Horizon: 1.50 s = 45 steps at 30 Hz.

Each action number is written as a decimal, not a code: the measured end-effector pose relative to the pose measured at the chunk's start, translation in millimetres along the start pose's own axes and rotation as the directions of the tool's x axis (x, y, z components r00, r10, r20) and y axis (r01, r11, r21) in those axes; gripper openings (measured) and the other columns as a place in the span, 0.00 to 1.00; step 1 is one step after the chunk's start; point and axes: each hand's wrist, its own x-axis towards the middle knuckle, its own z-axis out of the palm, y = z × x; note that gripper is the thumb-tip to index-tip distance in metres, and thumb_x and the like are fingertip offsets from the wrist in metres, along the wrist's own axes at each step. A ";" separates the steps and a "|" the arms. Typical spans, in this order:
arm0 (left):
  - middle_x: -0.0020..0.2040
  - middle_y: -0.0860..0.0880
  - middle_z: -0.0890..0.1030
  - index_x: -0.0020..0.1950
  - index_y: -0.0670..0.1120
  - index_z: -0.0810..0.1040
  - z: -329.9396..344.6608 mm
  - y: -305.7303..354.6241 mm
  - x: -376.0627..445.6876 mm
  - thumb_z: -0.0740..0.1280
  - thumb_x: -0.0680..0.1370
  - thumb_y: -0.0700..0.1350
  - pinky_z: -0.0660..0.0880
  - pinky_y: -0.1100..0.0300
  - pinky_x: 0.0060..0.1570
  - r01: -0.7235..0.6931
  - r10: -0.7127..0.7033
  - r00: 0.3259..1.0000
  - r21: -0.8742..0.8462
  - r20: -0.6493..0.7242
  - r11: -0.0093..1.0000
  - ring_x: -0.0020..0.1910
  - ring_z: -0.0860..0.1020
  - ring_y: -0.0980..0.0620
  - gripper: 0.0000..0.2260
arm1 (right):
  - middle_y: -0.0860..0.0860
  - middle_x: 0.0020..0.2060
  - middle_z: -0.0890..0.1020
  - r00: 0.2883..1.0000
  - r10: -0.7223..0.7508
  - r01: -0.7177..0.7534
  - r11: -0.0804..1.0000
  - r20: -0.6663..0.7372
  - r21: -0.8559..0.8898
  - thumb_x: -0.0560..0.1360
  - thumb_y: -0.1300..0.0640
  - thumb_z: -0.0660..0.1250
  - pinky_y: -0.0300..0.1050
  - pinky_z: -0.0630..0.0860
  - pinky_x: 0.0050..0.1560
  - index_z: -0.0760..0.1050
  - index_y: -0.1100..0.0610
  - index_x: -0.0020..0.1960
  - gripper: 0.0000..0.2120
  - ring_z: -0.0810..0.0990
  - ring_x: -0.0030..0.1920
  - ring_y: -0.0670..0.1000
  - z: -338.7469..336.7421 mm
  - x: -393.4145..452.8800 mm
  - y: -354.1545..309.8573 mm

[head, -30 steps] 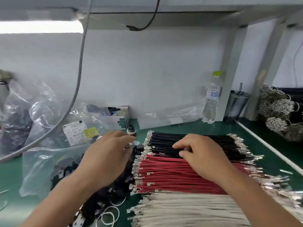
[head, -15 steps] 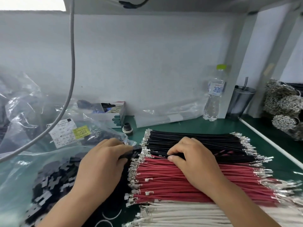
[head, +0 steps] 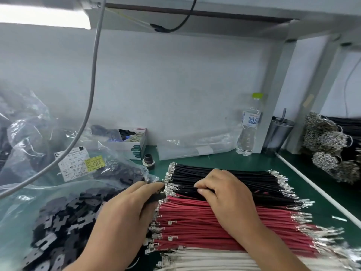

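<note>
The right hand [head: 228, 200] lies over the black wires [head: 224, 176] at the centre of the frame, its fingers [head: 202, 189] curled and pinching one strand near the crimped left ends. The left hand [head: 125, 218] grips a small black housing [head: 156, 196] between thumb and fingers, right against those metal ends. Below the black wires lie red wires [head: 195, 222], then white wires [head: 205, 261] at the bottom edge, the three rows touching.

At lower left a clear bag [head: 23, 202] of black flat parts presses up to the left wrist and closes that side. It carries a white label [head: 73, 169] and a yellow sticker [head: 95, 163]; the print is too blurred to read. Behind it stand an open carton [head: 134, 147] and a small black fitting [head: 148, 160]. A grey cable [head: 91, 94] hangs across the upper left.

At the back wall stand a water bottle [head: 249, 126], whose blue label lettering is unreadable, and a grey tumbler [head: 279, 135]. Bare green counter [head: 254, 161] shows between the wires and the wall. A white strip [head: 312, 192] bounds the counter on the right, with terminal bundles [head: 328, 141] beyond it.
</note>
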 end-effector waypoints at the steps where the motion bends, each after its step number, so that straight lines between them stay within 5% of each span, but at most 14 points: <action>1: 0.45 0.69 0.80 0.55 0.55 0.87 -0.1 -0.4 0.1 0.80 0.70 0.38 0.74 0.76 0.35 0.037 -0.037 0.999 -0.034 0.006 0.999 0.36 0.78 0.69 0.17 | 0.37 0.41 0.78 0.999 -0.018 0.018 1.000 -0.026 -0.011 0.75 0.54 0.73 0.25 0.66 0.43 0.83 0.44 0.49 0.05 0.76 0.45 0.37 -6.2 1.6 -1.3; 5: 0.43 0.65 0.83 0.46 0.57 0.88 1.0 -2.1 -0.6 0.81 0.68 0.38 0.75 0.75 0.43 0.091 -0.092 0.996 -0.155 0.002 0.984 0.43 0.80 0.65 0.15 | 0.42 0.42 0.77 0.974 -0.160 0.151 0.986 -0.161 -0.066 0.74 0.59 0.73 0.25 0.68 0.44 0.83 0.51 0.50 0.06 0.75 0.41 0.40 -32.6 6.7 -5.4; 10: 0.46 0.63 0.84 0.46 0.57 0.88 4.6 5.7 -0.9 0.82 0.67 0.36 0.75 0.77 0.42 0.068 -0.097 0.992 -0.292 -0.084 0.954 0.44 0.82 0.64 0.17 | 0.48 0.40 0.77 0.897 -0.260 0.210 0.962 -0.358 -0.171 0.76 0.62 0.72 0.42 0.73 0.32 0.85 0.56 0.51 0.06 0.73 0.38 0.48 -40.9 -18.0 -15.7; 15: 0.42 0.58 0.86 0.43 0.60 0.87 8.0 0.3 -3.9 0.81 0.67 0.35 0.77 0.72 0.39 0.069 -0.124 0.987 -0.421 -0.105 0.904 0.40 0.84 0.56 0.18 | 0.48 0.41 0.81 0.871 -0.355 0.318 0.935 -0.339 -0.159 0.73 0.63 0.73 0.48 0.72 0.31 0.86 0.54 0.50 0.08 0.75 0.38 0.52 -35.7 -30.0 -18.1; 19: 0.42 0.53 0.87 0.47 0.59 0.88 11.6 -3.4 -5.2 0.80 0.69 0.34 0.81 0.59 0.39 0.075 -0.129 0.989 -0.517 -0.069 0.853 0.38 0.84 0.51 0.19 | 0.47 0.40 0.80 0.892 -0.376 0.355 0.927 -0.252 -0.125 0.72 0.63 0.73 0.48 0.72 0.29 0.86 0.52 0.51 0.11 0.74 0.38 0.51 -32.5 -30.0 -17.2; 24: 0.42 0.52 0.87 0.47 0.59 0.88 11.3 -2.9 -6.2 0.78 0.69 0.44 0.82 0.60 0.37 0.053 -0.102 0.993 -0.561 -0.055 0.826 0.37 0.83 0.51 0.12 | 0.45 0.41 0.75 0.914 -0.317 0.309 0.948 -0.252 -0.072 0.73 0.66 0.70 0.48 0.72 0.30 0.83 0.48 0.60 0.20 0.72 0.39 0.49 -39.1 -28.1 -11.7; 31: 0.41 0.48 0.86 0.45 0.59 0.89 14.2 0.9 -6.9 0.78 0.65 0.49 0.83 0.50 0.39 0.072 -0.113 0.993 -0.640 -0.023 0.765 0.37 0.84 0.47 0.10 | 0.46 0.37 0.75 0.921 -0.304 0.310 0.951 -0.244 -0.011 0.75 0.54 0.71 0.46 0.72 0.29 0.86 0.50 0.51 0.06 0.73 0.37 0.50 -37.7 -27.7 -17.4; 45: 0.45 0.49 0.87 0.46 0.57 0.89 15.5 0.0 -8.4 0.78 0.67 0.45 0.85 0.44 0.40 0.064 -0.087 0.996 -0.623 -0.007 0.779 0.40 0.85 0.46 0.10 | 0.43 0.40 0.75 0.943 -0.305 0.301 0.952 -0.135 -0.051 0.79 0.50 0.65 0.42 0.72 0.29 0.84 0.48 0.47 0.09 0.73 0.39 0.44 -45.3 -26.6 -23.1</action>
